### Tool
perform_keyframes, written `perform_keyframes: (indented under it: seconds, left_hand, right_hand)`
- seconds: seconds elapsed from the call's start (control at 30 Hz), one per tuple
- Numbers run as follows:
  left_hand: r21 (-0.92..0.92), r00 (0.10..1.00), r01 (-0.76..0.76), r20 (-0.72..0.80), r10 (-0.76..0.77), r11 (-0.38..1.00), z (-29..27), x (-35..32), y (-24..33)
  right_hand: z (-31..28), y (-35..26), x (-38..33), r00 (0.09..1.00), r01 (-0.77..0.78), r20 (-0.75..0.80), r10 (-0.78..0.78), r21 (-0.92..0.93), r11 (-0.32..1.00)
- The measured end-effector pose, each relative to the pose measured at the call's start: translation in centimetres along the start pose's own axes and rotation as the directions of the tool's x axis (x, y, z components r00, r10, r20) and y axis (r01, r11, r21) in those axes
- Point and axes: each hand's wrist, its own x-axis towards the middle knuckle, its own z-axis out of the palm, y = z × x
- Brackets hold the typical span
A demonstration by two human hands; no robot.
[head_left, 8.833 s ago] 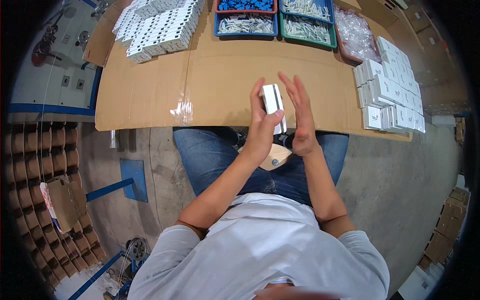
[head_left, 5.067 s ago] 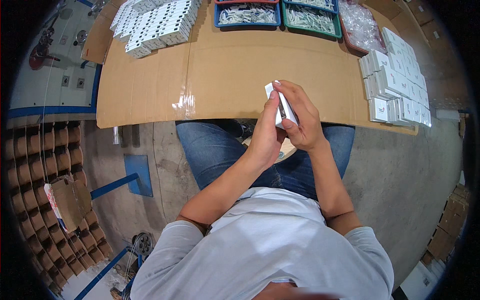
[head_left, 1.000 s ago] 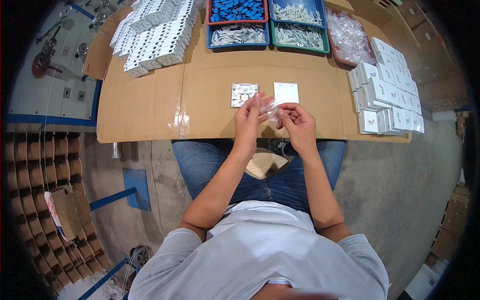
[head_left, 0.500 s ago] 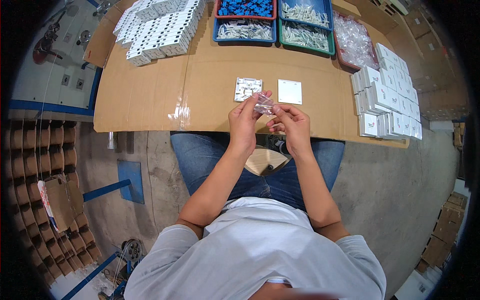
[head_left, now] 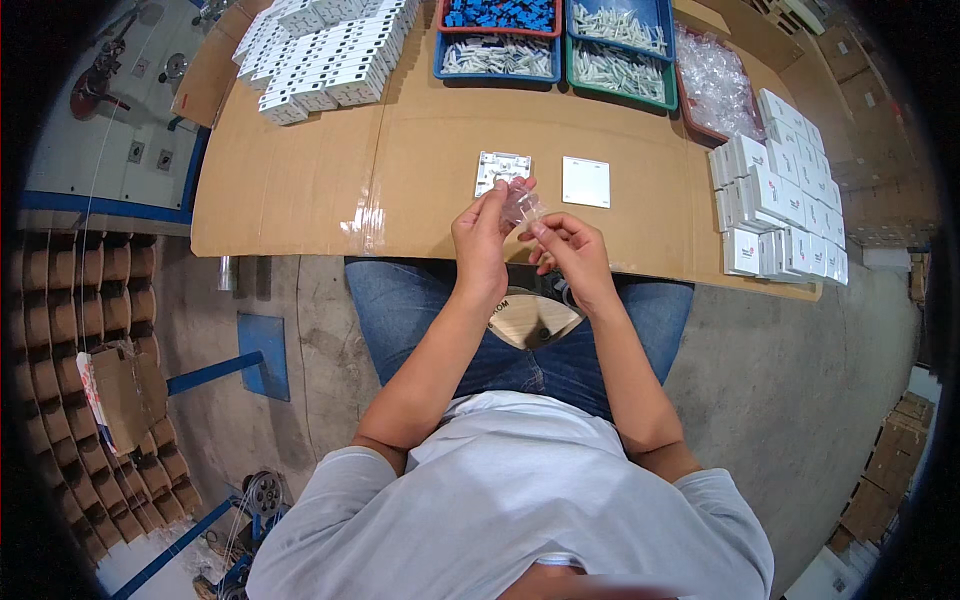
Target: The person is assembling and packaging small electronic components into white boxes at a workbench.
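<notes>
Both hands were raised together over the near edge of the table (head_left: 300, 190), which was covered in brown cardboard. The left hand (head_left: 482, 238) pinched one side of a small clear plastic bag (head_left: 521, 205) between thumb and fingertips; the right hand (head_left: 568, 250) pinched its lower right corner, fingers curled in. The bag hung between the two hands, off the table surface; its contents were too small to tell.

Just beyond the left hand lay a white square part (head_left: 501, 172) with ribs and holes showing, flat on the cardboard. Just beyond the right hand lay a plain white square plate (head_left: 586, 182), near the ribbed part but not touching it.

Far beyond the hands stood a row of trays: a blue tray of white pieces (head_left: 497, 58), a red tray of blue pieces (head_left: 497, 14), a green tray of white pieces (head_left: 620, 72). Well off to the right of the right hand sat a pile of clear bags (head_left: 715, 82) and a block of small white boxes (head_left: 780, 205). Far beyond and to the left of the left hand sat rows of white boxes (head_left: 325, 50).

Below the hands were the person's jeans, with a tan object (head_left: 530, 320) resting on the lap.
</notes>
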Motion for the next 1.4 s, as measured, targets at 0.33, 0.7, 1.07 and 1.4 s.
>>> perform_keyframes:
  seconds: [0.33, 0.7, 1.07, 1.4]
  left_hand:
    - [0.132, 0.997, -0.046, 0.065, 0.037, 0.990, 0.2, -0.1, 0.1]
    - [0.455, 0.985, -0.168, 0.050, 0.164, 0.874, -0.8, 0.1, -1.2]
    - [0.321, 0.985, -0.133, -0.063, 0.161, 0.938, -0.5, -0.1, -1.2]
    - [0.264, 0.984, -0.167, -0.016, 0.177, 0.950, 0.2, -1.0, -2.0]
  right_hand:
    - [-0.7, 0.8, 0.7, 0.973, 0.181, -0.133, -0.186, -0.054, 0.982]
    - [-0.9, 0.6, 0.7, 0.817, 0.352, -0.323, -0.478, -0.377, 0.857]
    - [0.7, -2.8, -1.4, 0.603, 0.512, -0.244, -0.760, -0.612, 0.603]
    - [1.3, -1.0, -1.0, 0.818, 0.441, -0.154, -0.554, -0.451, 0.776]
